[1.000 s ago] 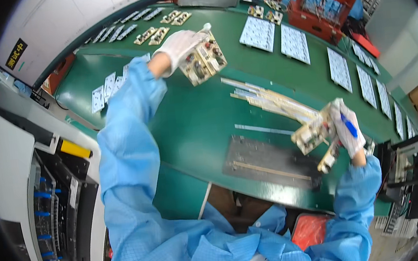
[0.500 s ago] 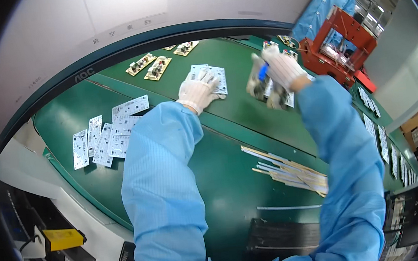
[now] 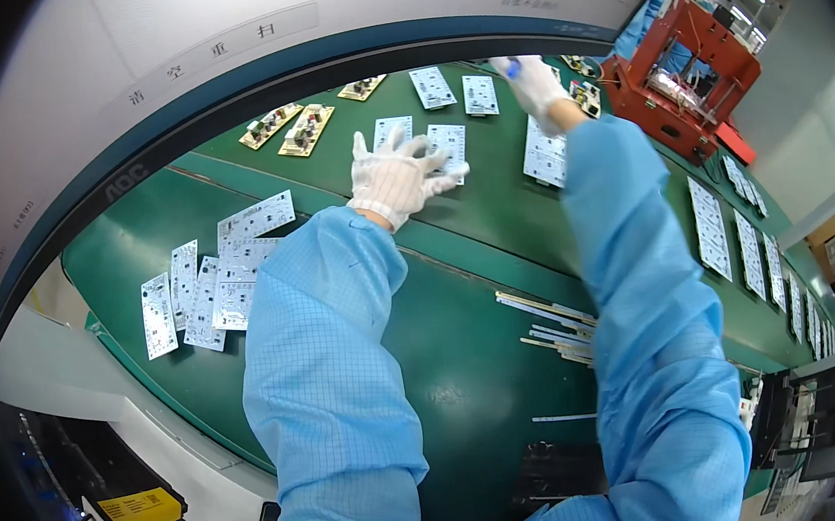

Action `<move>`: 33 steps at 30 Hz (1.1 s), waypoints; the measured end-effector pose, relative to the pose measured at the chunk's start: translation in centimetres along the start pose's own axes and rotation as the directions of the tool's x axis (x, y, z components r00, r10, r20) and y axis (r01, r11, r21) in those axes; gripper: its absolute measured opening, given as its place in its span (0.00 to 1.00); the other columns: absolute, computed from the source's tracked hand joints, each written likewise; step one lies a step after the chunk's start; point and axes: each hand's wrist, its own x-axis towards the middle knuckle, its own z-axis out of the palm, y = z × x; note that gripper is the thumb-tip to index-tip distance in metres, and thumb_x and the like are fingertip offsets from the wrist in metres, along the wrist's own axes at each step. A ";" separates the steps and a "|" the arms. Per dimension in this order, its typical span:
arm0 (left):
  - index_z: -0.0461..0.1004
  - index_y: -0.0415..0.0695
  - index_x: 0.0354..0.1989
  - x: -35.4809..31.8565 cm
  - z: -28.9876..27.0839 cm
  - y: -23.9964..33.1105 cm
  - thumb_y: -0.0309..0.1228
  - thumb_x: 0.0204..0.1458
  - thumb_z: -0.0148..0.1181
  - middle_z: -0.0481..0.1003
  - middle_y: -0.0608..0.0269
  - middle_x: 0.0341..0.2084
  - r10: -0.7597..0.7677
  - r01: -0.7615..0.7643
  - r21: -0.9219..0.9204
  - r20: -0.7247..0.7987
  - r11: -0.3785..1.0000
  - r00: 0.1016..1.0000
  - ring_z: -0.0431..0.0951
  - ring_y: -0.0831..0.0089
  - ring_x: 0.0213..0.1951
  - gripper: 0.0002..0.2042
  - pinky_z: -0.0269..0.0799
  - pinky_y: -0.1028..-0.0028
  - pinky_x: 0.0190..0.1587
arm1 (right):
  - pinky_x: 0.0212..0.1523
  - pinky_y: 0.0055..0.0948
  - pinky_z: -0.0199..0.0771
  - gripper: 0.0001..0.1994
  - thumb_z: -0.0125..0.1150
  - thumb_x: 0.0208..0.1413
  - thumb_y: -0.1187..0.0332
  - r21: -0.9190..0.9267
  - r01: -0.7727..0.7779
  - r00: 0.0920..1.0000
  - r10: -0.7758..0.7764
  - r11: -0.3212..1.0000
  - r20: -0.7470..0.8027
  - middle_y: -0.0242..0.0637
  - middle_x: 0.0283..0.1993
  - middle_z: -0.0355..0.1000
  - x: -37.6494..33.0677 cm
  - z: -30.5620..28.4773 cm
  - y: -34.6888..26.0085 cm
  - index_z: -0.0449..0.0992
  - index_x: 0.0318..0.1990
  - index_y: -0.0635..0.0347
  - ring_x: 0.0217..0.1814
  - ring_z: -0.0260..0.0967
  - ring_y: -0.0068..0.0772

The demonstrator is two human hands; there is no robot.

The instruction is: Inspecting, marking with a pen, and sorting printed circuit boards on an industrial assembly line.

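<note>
Laying out boards looked part-done to me: the near white boards lay flat as a pair at my left hand's fingertips, and two far white boards sat beyond it, over toward my right hand. Prob. left to deal w/: the loose white boards, overlapping in a spread on the near-left side of my left grip. Yellowish component boards lay beyond that hand, to its left (finished or waiting, no way to know). A bigger white panel lay just nearer than my right hand, partly behind the sleeve, w/ a row of white panels well off to that hand's right. As for grip: left fingers were splayed wide, clasping nothing, overlapping the near pair; contact vs. hovering just above, couldn't tell. Right hand was reaching far out, fingertips cut off by the monitor, w/ a blue item showing at its fingers; couldn't tell how tightly it was closed, or if it had a board too. Narrow strips lay on the near side of both hands, by my right sleeve.
</note>
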 end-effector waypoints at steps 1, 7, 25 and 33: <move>0.73 0.67 0.52 0.0 0.1 -0.2 0.62 0.55 0.40 0.69 0.72 0.55 -0.005 0.002 -0.027 -0.094 1.000 0.996 0.61 0.64 0.63 0.24 0.50 0.41 0.62 | 0.52 0.45 0.66 0.29 0.43 0.60 0.45 -0.197 0.148 0.988 -0.153 0.969 -0.011 0.60 0.39 0.70 -1.7 -2.2 1.0 0.75 0.37 0.68 0.50 0.66 0.58; 0.78 0.53 0.44 0.2 0.7 -1.5 0.48 0.56 0.52 0.75 0.57 0.44 -0.028 -0.150 -0.217 -0.648 0.965 0.761 0.72 0.57 0.52 0.16 0.67 0.54 0.55 | 0.43 0.46 0.73 0.19 0.49 0.59 0.50 -0.589 -0.215 0.960 0.280 0.779 0.020 0.55 0.36 0.75 -13.9 -4.3 4.3 0.74 0.39 0.58 0.38 0.74 0.57; 0.65 0.53 0.59 0.1 0.4 10.3 0.55 0.53 0.49 0.69 0.58 0.55 0.495 -0.500 -0.024 -0.102 0.866 0.863 0.63 0.56 0.61 0.28 0.61 0.61 0.60 | 0.65 0.56 0.50 0.22 0.62 0.49 0.58 -0.211 0.276 0.924 -0.198 0.938 0.328 0.45 0.53 0.66 -41.9 -15.1 -9.3 0.69 0.45 0.66 0.63 0.58 0.55; 0.75 0.56 0.47 3.0 -0.9 12.5 0.44 0.59 0.47 0.77 0.49 0.31 0.021 -0.112 -0.278 -0.312 0.954 0.950 0.76 0.49 0.35 0.14 0.71 0.57 0.38 | 0.66 0.51 0.49 0.18 0.61 0.52 0.57 -0.489 -0.068 0.998 0.057 0.870 -0.038 0.46 0.53 0.70 -39.0 -13.0 -5.3 0.72 0.40 0.65 0.59 0.64 0.49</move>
